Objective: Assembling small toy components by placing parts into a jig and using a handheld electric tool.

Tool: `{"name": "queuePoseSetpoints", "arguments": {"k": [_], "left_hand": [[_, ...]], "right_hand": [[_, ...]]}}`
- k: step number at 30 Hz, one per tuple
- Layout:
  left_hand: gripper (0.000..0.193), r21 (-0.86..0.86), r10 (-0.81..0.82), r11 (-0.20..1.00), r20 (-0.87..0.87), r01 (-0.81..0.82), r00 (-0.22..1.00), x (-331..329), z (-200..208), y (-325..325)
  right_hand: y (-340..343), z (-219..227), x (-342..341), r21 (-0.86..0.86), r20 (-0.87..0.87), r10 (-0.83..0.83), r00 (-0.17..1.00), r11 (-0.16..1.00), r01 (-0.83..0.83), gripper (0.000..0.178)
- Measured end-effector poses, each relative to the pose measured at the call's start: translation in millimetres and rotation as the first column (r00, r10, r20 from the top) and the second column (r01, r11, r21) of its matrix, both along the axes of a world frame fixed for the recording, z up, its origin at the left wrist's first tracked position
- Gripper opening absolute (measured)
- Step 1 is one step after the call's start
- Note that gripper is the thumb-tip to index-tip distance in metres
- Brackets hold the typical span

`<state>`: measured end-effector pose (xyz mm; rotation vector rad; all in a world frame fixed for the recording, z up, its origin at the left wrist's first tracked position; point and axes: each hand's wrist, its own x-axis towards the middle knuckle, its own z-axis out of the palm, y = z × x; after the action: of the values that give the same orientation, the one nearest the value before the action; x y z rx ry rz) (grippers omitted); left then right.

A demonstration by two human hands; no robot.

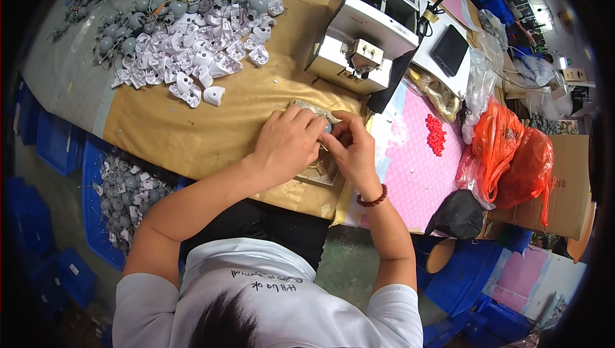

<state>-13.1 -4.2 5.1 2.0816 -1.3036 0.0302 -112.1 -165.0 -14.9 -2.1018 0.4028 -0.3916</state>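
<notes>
A small grey part (327,128) is pinched between the fingertips of the left hand (288,146) and right hand (354,149), near the table (192,130) front edge. Bare tabletop is left between the hands and the heap of white housings (198,53). A blue bin (96,220) below the edge is filled with grey parts.

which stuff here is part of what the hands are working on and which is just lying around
In use: left hand and right hand, both pinching a small grey round part; pile of white plastic housings.
Lying about: orange plastic bags, small red pieces, black pouch.

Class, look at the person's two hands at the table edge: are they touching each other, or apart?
Touching. The head view shows the left hand and right hand meeting fingertip to fingertip around a small grey part.
</notes>
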Motion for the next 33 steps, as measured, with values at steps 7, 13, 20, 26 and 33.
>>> {"name": "queuePoseSetpoints", "arguments": {"k": [7, 13, 20, 26, 33], "left_hand": [[0.030, 0.023, -0.038, 0.999, 0.008, 0.038, 0.999, 3, -4, -4], [0.031, 0.023, -0.037, 0.999, -0.012, 0.038, 0.999, 3, -7, -2], [0.034, -0.010, -0.036, 0.999, -0.053, 0.035, 0.998, 5, -6, 2], [0.032, 0.002, -0.009, 1.000, -0.014, 0.009, 1.000, 2, -10, -3], [0.031, -0.009, -0.021, 1.000, -0.038, 0.020, 0.999, 5, -7, 0]], "right_hand": [[-121, -15, 59, -0.161, 0.325, -0.351, 0.878, 0.895, 0.417, 0.048], [-112, 5, 66, 0.254, 0.307, -0.467, 0.829, 0.880, 0.401, 0.046], [-39, 120, 67, 0.252, 0.812, -0.117, 0.572, 0.954, -0.163, 0.075], [-62, 117, 123, 0.203, 0.763, -0.084, 0.640, 0.972, -0.116, 0.048], [-50, 101, 125, 0.285, 0.481, -0.099, 0.871, 0.957, -0.049, 0.028]]}}
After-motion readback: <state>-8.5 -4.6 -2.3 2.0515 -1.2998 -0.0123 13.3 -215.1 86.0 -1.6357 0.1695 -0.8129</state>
